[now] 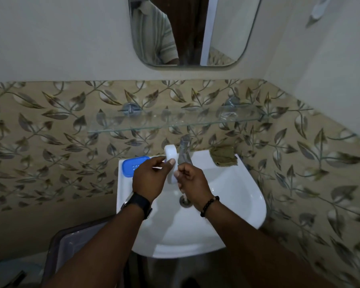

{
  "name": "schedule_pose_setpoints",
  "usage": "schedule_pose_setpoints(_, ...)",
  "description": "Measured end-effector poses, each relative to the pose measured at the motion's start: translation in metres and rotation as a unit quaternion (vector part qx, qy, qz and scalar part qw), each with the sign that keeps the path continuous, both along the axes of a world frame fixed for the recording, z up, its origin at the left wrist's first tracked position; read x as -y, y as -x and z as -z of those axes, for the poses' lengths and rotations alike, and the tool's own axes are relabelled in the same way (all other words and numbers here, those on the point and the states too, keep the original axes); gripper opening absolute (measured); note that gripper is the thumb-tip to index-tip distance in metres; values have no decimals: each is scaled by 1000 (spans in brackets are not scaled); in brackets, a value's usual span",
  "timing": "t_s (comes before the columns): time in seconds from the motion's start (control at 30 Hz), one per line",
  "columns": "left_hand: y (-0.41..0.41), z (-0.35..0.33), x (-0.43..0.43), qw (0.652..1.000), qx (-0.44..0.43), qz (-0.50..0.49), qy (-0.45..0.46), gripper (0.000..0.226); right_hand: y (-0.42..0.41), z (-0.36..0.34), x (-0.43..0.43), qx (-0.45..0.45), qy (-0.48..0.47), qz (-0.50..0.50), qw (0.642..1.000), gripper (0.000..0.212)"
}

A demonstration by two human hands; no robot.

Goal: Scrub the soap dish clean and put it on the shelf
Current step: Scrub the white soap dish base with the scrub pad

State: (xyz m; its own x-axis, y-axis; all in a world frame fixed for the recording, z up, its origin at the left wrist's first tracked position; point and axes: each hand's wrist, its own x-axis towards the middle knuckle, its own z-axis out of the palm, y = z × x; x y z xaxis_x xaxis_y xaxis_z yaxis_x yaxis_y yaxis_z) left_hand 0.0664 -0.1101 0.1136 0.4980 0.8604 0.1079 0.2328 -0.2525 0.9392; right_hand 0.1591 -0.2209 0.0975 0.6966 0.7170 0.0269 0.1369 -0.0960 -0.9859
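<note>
Dim bathroom, low light; upper walls plain off-white, lower band of beige leaf-pattern tile wrapping the corner on my right. Rounded mirror above, white wall-mounted basin w/ chrome tap below me. Dark lidded bin on floor, left of basin.
</note>
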Motion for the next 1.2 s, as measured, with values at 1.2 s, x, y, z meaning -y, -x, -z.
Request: schedule_pose_setpoints(1.2,-15,28,12,876,287,6,387,45,-221,54,17,501,351,79,787,75)
